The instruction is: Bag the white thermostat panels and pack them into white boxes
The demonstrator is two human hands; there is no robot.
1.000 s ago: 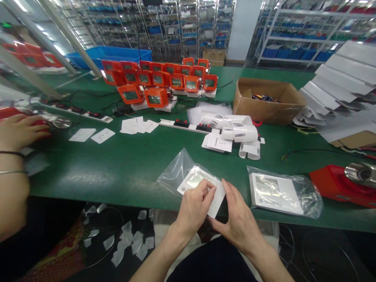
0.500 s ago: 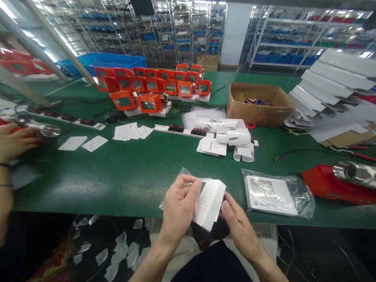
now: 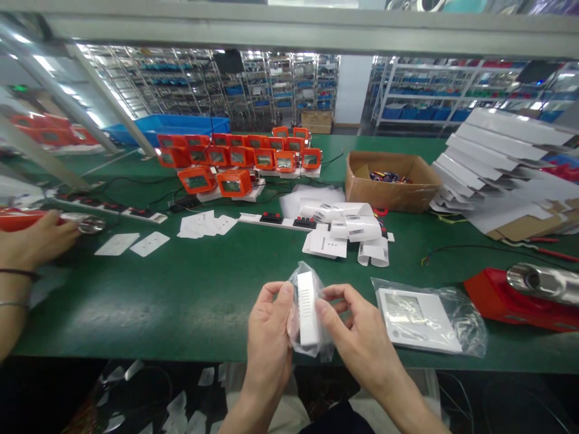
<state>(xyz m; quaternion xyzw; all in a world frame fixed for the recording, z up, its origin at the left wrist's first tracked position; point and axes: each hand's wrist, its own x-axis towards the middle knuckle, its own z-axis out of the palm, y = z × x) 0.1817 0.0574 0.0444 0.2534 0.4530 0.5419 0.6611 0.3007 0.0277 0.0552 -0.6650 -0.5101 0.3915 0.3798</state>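
A white plastic housing with slotted vents [image 3: 308,310] stands on edge between my hands, a clear plastic bag [image 3: 295,334] around it. My left hand [image 3: 268,328] is closed on the left side of the bagged housing, thumb on top. From the right, my right hand [image 3: 359,337] pinches the bag by the housing's edge, its other fingers curled. Right of my hands lies a similar white panel with a grey screen [image 3: 416,316], flat in its own clear bag.
A red device with a metal fitting [image 3: 506,295] lies at the right. Orange-framed units [image 3: 235,182], white labels [image 3: 362,226], and a cardboard box of small parts [image 3: 389,190] are farther back. At the left, a co-worker's hand [image 3: 40,241] touches a red device.
The housing has turned from its broad vented face to its narrow side and now sits inside the bag. My right hand has moved up onto the bag. The view has tilted upward.
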